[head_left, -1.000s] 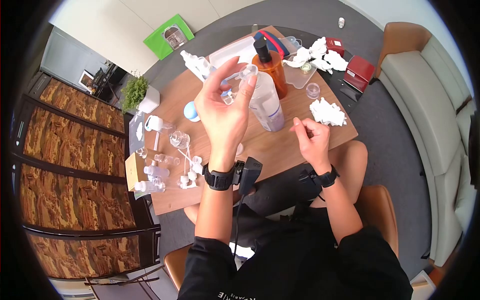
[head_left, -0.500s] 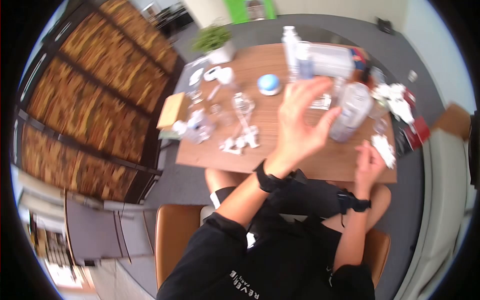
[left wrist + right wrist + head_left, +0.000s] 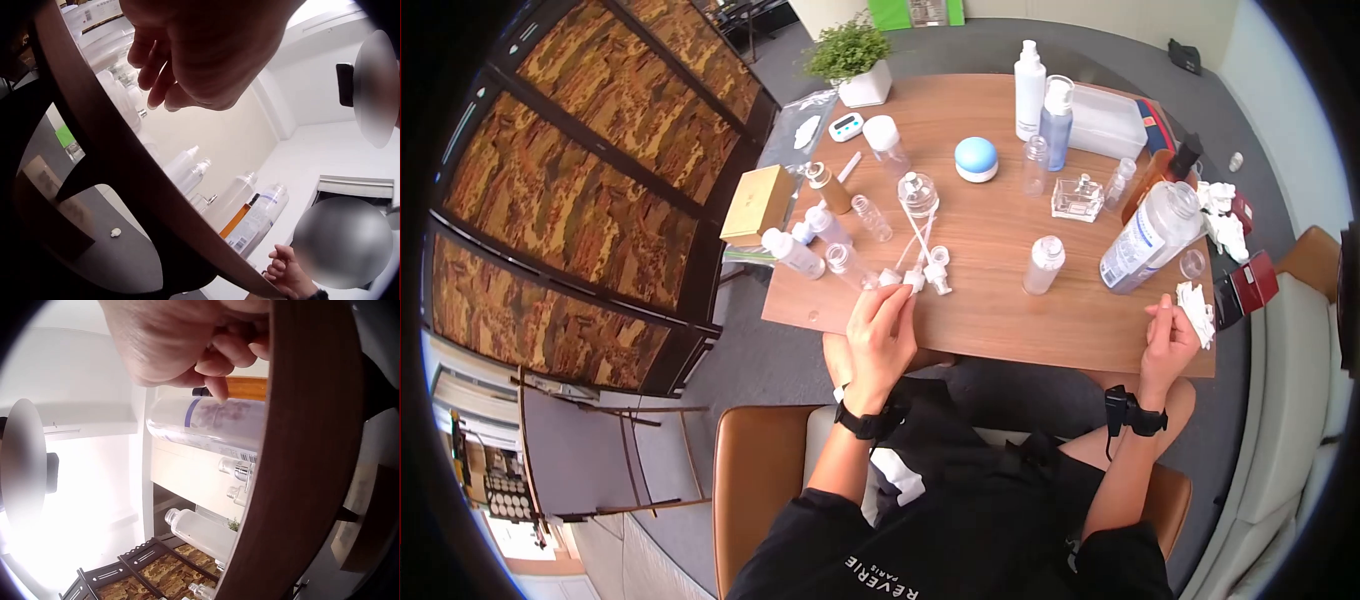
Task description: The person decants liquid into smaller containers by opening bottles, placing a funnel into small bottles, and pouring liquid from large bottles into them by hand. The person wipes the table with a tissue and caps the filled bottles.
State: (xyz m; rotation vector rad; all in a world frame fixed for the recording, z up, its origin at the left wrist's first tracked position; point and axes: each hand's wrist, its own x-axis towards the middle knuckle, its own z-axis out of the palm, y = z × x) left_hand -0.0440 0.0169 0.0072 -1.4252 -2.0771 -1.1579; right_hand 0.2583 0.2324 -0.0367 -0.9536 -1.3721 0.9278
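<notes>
Closest to me is the person in a black shirt, on a brown chair pulled up to a wooden table. Left hand is over the near edge, fingers bent and tips right at a little bunch of white pump tops. Honestly can't tell if it has hold of one; the hand hides the spot in the wrist view too. Right hand is well apart from it, fingers loosely curled in, nothing in them, just beside some crumpled tissue.

The pump tops lie on the table, thin tubes pointing back toward a round clear bottle. Bunch of small bottles to the left, plus a tan box. Over by the right hand there's a big clear bottle with a label, and a small cloudy bottle stands left of that.

Further back: a blue-and-white round thing, two tall pale bottles, a plastic tub, and a potted plant at the far left corner.
</notes>
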